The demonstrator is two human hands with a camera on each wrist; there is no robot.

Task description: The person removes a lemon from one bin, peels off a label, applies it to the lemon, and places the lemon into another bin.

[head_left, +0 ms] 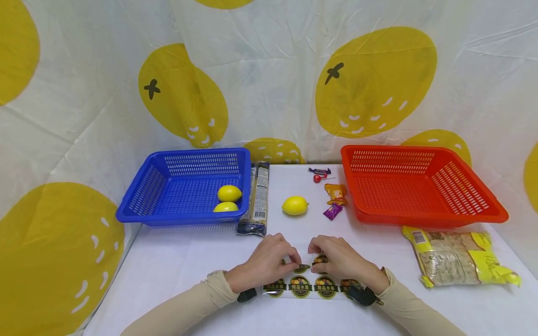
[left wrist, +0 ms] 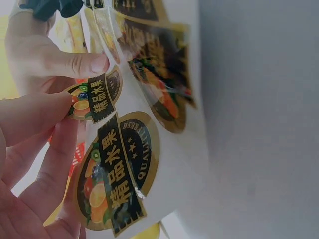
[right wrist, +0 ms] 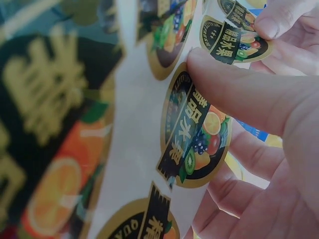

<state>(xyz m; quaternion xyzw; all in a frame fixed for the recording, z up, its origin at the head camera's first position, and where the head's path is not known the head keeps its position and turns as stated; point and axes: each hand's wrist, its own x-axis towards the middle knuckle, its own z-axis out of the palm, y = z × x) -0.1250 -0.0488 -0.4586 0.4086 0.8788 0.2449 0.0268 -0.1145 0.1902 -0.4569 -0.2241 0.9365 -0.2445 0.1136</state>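
A sheet of round black-and-gold fruit stickers (head_left: 300,286) lies on the white table in front of me. My left hand (head_left: 272,261) pinches one sticker (left wrist: 94,99) by its edge between thumb and forefinger, and that sticker stands partly up from the backing. With its thumb on top and fingers behind, my right hand (head_left: 342,260) grips the far edge of the sheet. In the right wrist view the right thumb lies beside another sticker (right wrist: 197,132). A lemon (head_left: 295,205) sits on the table beyond both hands.
At the back left, a blue basket (head_left: 180,218) contains two lemons (head_left: 229,193). A long packet (head_left: 258,200) lies beside it. Wrapped candies (head_left: 333,211) and a red lollipop (head_left: 317,178) lie near a red basket (head_left: 428,217). A yellow bag (head_left: 456,259) rests at right.
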